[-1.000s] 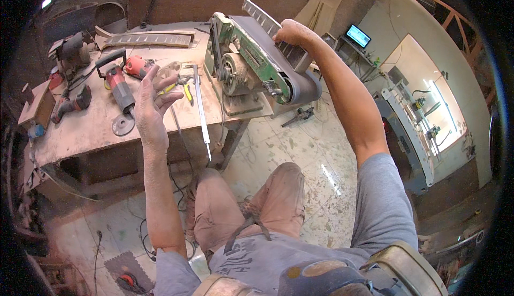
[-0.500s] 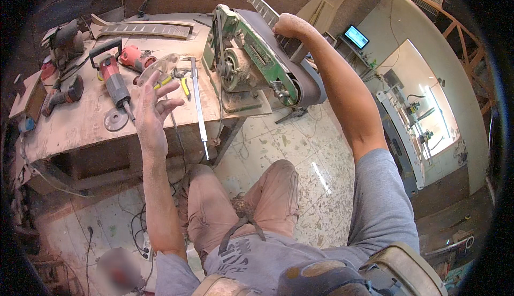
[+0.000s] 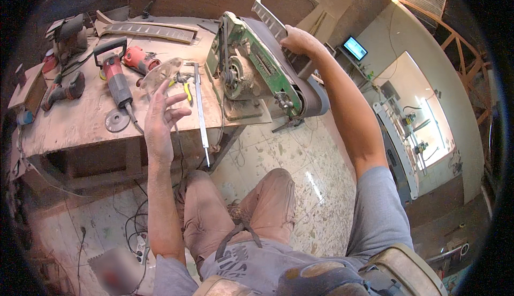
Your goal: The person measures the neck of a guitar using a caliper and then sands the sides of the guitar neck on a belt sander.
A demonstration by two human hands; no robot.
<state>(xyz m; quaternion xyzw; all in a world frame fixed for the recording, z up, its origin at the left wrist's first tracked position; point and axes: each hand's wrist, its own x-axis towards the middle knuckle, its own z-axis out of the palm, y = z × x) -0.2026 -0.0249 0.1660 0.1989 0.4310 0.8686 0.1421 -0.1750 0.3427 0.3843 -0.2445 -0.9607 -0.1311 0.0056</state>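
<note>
A green belt sander with a wide dark belt stands at the right end of the workbench. At its far side, my right hand is closed around a long slotted strip, which lies along the belt and looks like a small ladder. My fingers' far side is hidden. My left hand hovers over the bench's front edge, fingers spread, holding nothing. Beyond it lie a clear round disc guard on a red power tool, yellow-handled pliers and a metal caliper.
A red-and-grey grinder, a round disc and a sander lie on the bench to the left. Another slotted piece rests at the back. Cables trail over the floor. A lit screen is at the right wall.
The whole view has shifted slightly, so the bench and sander sit lower in the picture. My left hand has come a little nearer. My right hand keeps its grip on the strip.
</note>
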